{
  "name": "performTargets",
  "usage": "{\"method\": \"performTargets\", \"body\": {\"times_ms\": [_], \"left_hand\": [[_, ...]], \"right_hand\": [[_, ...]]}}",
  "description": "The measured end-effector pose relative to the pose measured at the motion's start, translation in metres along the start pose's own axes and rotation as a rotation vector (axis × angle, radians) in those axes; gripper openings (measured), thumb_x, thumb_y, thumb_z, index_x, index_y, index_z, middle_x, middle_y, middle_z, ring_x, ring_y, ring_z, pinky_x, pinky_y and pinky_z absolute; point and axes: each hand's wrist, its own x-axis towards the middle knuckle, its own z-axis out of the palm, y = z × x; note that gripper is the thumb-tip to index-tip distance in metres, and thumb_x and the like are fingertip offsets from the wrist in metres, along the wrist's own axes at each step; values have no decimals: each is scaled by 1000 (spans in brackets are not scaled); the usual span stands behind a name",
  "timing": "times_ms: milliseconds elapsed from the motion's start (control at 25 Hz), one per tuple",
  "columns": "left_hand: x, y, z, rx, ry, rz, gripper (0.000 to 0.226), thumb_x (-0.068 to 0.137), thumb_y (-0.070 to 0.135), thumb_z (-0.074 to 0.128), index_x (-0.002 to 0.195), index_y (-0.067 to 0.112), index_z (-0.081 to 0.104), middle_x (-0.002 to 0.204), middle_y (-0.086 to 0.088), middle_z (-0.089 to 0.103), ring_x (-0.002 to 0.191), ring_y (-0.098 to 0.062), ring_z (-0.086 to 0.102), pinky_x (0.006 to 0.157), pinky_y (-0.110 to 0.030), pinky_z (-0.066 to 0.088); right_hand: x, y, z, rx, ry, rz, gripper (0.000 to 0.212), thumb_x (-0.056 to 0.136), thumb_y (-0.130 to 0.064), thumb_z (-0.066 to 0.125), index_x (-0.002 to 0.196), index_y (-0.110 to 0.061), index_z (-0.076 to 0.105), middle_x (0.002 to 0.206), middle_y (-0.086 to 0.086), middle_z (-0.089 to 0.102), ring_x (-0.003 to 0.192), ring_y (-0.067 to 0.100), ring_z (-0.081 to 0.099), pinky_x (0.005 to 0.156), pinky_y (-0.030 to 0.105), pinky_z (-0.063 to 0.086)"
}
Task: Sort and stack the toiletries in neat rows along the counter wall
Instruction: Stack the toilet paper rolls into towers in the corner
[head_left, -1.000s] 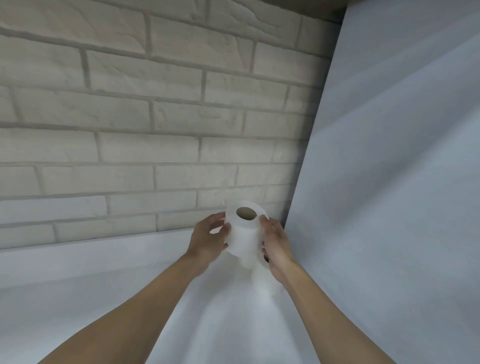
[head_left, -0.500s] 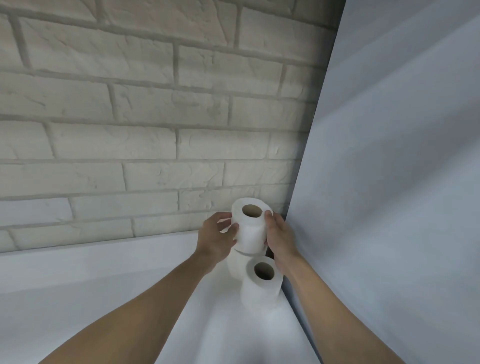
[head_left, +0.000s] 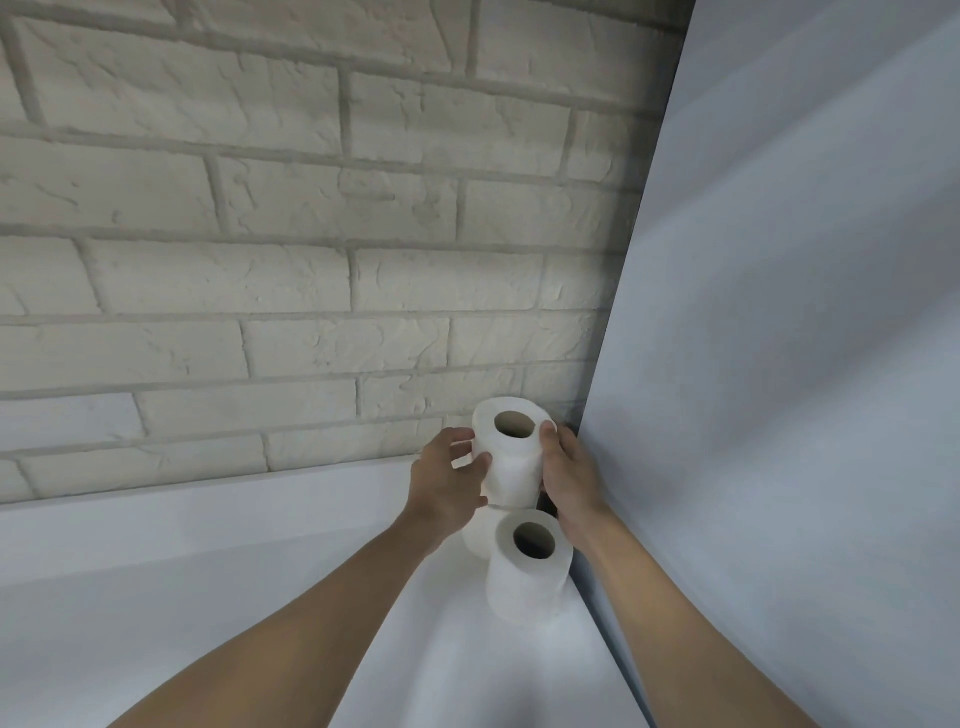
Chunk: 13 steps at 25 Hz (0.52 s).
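Three white toilet paper rolls stand in the corner of the white counter (head_left: 260, 597). The top roll (head_left: 511, 457) sits upright on a lower roll (head_left: 477, 535), which is mostly hidden. My left hand (head_left: 449, 486) grips the top roll's left side and my right hand (head_left: 569, 475) grips its right side. A third roll (head_left: 527, 566) stands upright in front of the stack, touching the side panel.
A pale brick wall (head_left: 311, 260) runs behind the counter. A plain white side panel (head_left: 779, 364) closes off the right. A low white ledge (head_left: 208, 499) runs along the wall's foot.
Both hands have carried the top roll back toward the corner and down onto the lower roll. The front roll has come into full view.
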Motion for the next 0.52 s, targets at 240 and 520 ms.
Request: {"method": "performTargets", "body": {"times_ms": [240,520], "left_hand": [[-5,-5,0,40,2,18,25,90,18,63,115,22,56,117,2,62,94,-13,65,70,-43,61],[-6,-15,-4,45,-104,-17,41,89,19,61,128,29,52,132,7,58,110,-16,63,89,-40,56]], "right_hand": [[0,8,-3,-29,-13,22,36,96,-52,41,118,-34,62,114,-2,69,104,22,65,89,45,57],[-8,1,-1,3,20,-14,31,100,-41,41,115,-28,66,110,-1,70,98,20,65,73,33,53]]}}
